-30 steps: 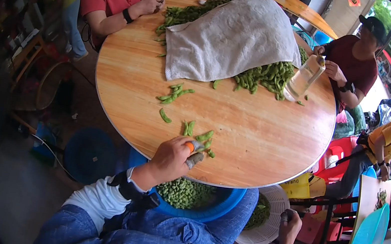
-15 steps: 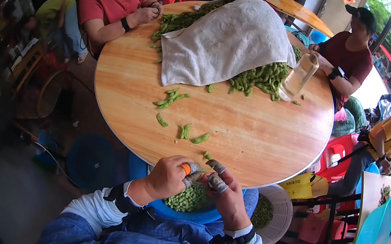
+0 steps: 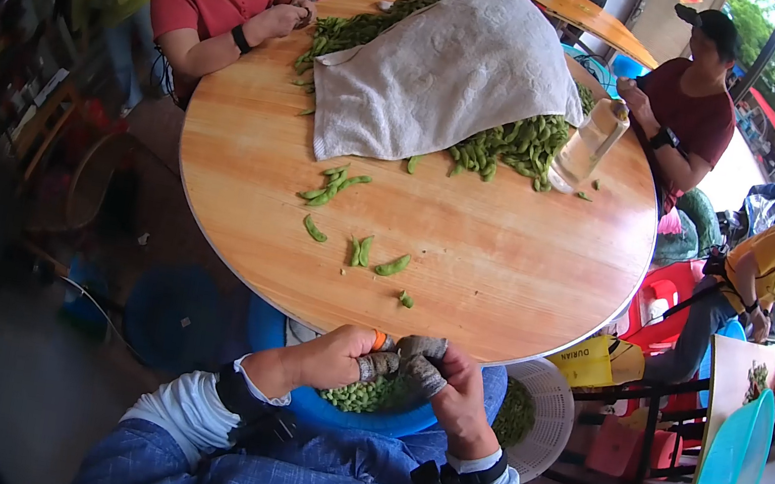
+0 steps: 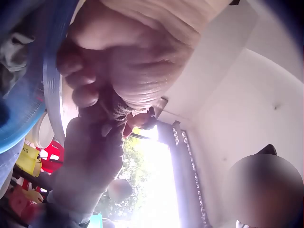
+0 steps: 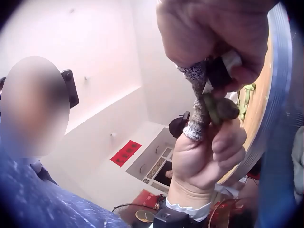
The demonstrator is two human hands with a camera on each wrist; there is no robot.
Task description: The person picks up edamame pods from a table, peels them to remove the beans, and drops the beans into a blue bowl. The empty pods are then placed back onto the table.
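Just off the near table edge, my left hand (image 3: 330,358) and right hand (image 3: 460,393) meet above a blue basin (image 3: 380,423) of shelled green beans (image 3: 354,397). Grey wraps cover fingertips on both, and an orange band circles a left finger. In the right wrist view, a green pod (image 5: 213,110) sits between the left hand (image 5: 192,159) and the right hand (image 5: 213,42), pinched by curled fingers of both. From the head view the fingers hide it. Loose pods (image 3: 393,265) lie on the round wooden table (image 3: 501,289).
A pale towel (image 3: 452,81) covers much of a pod heap (image 3: 511,150), beside a clear bottle (image 3: 590,144). The white basket (image 3: 556,423) stands right of my legs. People sit at the table's left and right sides; a blue tub (image 3: 171,315) stands lower left.
My left hand has left the pods on the table and drawn back to the basin. My right hand has come over from beside the white basket to meet it at a pod.
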